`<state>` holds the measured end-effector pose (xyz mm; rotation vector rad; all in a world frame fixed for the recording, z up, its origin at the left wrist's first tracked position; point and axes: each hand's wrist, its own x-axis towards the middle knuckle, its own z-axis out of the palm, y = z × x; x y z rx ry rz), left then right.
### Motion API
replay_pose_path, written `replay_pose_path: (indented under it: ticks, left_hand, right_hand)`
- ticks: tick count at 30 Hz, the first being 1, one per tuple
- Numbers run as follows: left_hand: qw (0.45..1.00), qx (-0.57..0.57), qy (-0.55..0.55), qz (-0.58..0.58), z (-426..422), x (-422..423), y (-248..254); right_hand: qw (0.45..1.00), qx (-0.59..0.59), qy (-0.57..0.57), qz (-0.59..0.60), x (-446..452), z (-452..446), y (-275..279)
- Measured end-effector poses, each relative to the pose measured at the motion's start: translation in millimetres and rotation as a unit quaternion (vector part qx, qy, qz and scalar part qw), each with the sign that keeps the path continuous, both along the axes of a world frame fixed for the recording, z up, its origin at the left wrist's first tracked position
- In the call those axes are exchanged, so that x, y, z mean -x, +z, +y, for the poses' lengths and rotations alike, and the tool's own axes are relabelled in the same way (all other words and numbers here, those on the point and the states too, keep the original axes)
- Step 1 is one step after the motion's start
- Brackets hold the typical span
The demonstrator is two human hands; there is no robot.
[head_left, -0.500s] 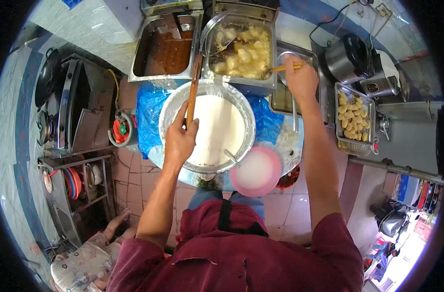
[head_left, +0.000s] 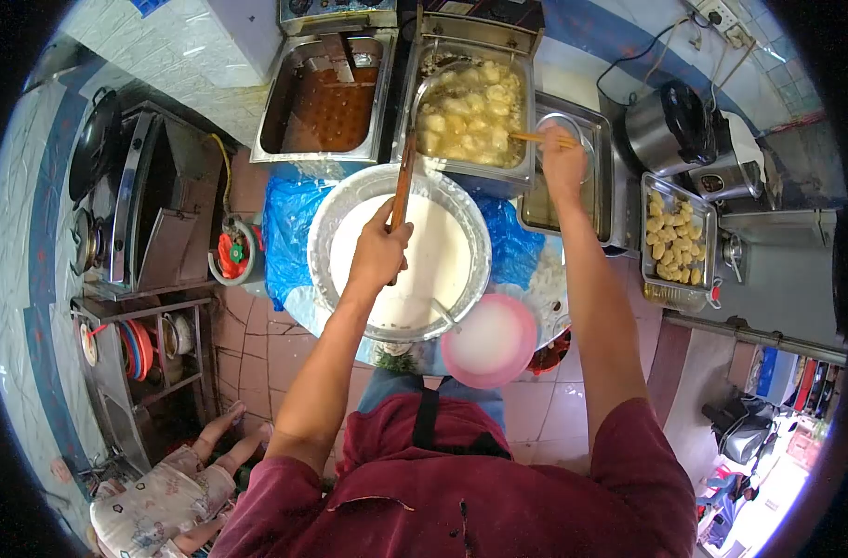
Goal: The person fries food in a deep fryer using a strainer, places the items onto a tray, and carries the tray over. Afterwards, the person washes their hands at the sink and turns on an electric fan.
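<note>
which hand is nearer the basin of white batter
Left: the left hand is over the basin, gripping a wooden handle; the right hand is beyond its far right side, holding chopsticks.

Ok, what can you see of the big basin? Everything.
The basin is wide, round, silvery, apparently metal, with white smears along its wall. It sits upright, holding opaque white liquid; a light-coloured utensil leans on its near-right rim. Blue plastic shows either side. The left hand is above, holding a wooden handle; contact is unclear.
</note>
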<state>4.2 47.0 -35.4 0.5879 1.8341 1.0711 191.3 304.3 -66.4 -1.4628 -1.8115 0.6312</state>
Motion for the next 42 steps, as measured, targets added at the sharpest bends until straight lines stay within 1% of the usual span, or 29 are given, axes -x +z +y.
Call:
replay_pose_path:
  ticks: [1,2,5,9,12,14,18,20,21,23,24,26,27,28,29,30,31,33,34,35,37,39,40,41,42]
  left_hand:
    - [0.998,-0.015,0.021,-0.057,-1,1,2]
    - [0.998,-0.015,0.021,-0.056,-3,2,6]
    - [1.0,-0.018,0.02,-0.005,-17,-3,22]
    - [0.999,-0.022,0.029,0.028,-32,-8,34]
    - [0.998,-0.031,0.036,0.043,-38,-12,39]
    - [0.998,-0.03,0.036,0.033,-40,-12,38]
    - [0.999,-0.026,0.025,0.033,-42,-16,43]
    - [0.999,-0.026,0.022,0.035,-43,-19,43]
    - [0.999,-0.026,0.018,0.038,-43,-20,44]
    - [0.999,-0.028,0.016,0.039,-42,-22,46]
    - [0.999,-0.029,0.016,0.042,-42,-22,47]
    - [0.998,-0.032,0.009,0.062,-42,-23,42]
    - [0.996,-0.035,0.002,0.082,-42,-23,38]
    - [0.996,-0.034,0.0,0.082,-42,-23,31]
    - [0.99,-0.026,-0.019,0.135,-41,-22,23]
    - [0.981,-0.018,-0.038,0.188,-38,-22,19]
    - [0.981,-0.018,-0.042,0.188,-35,-23,17]
    - [0.959,-0.005,-0.076,0.273,-24,-23,15]
    - [0.958,-0.006,-0.079,0.275,-19,-22,11]
    - [0.959,-0.004,-0.083,0.271,-14,-21,3]
    - [0.96,-0.001,-0.085,0.268,-7,-18,-12]
    - [0.982,-0.016,-0.066,0.176,-1,-14,-23]
    - [0.982,-0.016,-0.066,0.177,2,-14,-15]
    - [0.996,-0.011,-0.037,0.079,4,-13,-5]
    - [1.0,-0.007,-0.007,-0.019,6,-13,4]
  right_hand:
    - [0.997,0.021,0.007,0.079,-1,3,-5]
    - [0.986,0.042,0.014,0.158,-2,6,-9]
    - [0.978,0.058,-0.014,0.199,6,-4,12]
    - [0.97,0.05,0.001,0.239,13,3,14]
    - [0.97,0.051,0.011,0.238,18,9,14]
    - [0.962,0.069,0.037,0.262,17,16,12]
    - [0.959,0.075,0.059,0.265,7,18,29]
    - [0.97,0.07,0.03,0.229,-4,10,52]
    - [0.971,0.069,0.029,0.227,-10,5,62]
    - [0.983,0.041,0.033,0.175,-21,-6,82]
    - [0.983,0.041,0.032,0.174,-26,-15,98]
    - [0.998,0.067,0.011,0.015,-31,-32,124]
    - [0.998,0.067,0.01,0.015,-33,-35,125]
    - [0.999,0.04,0.026,-0.006,-35,-37,126]
    - [0.999,0.013,0.042,-0.027,-38,-39,125]
    - [0.999,0.014,0.04,-0.026,-37,-39,124]
    - [0.997,0.023,0.057,-0.039,-34,-41,121]
    - [0.996,0.031,0.072,-0.049,-29,-41,111]
    - [0.994,0.028,0.06,-0.087,-26,-39,101]
    - [0.991,0.025,0.049,-0.123,-24,-38,93]
    - [0.991,0.037,0.048,-0.116,-21,-40,87]
    - [0.991,0.051,0.048,-0.11,-20,-38,69]
    - [0.995,0.039,0.039,-0.084,-20,-35,54]
    - [0.998,0.026,0.03,-0.057,-23,-31,40]
    - [0.998,0.026,0.031,-0.057,-24,-32,36]
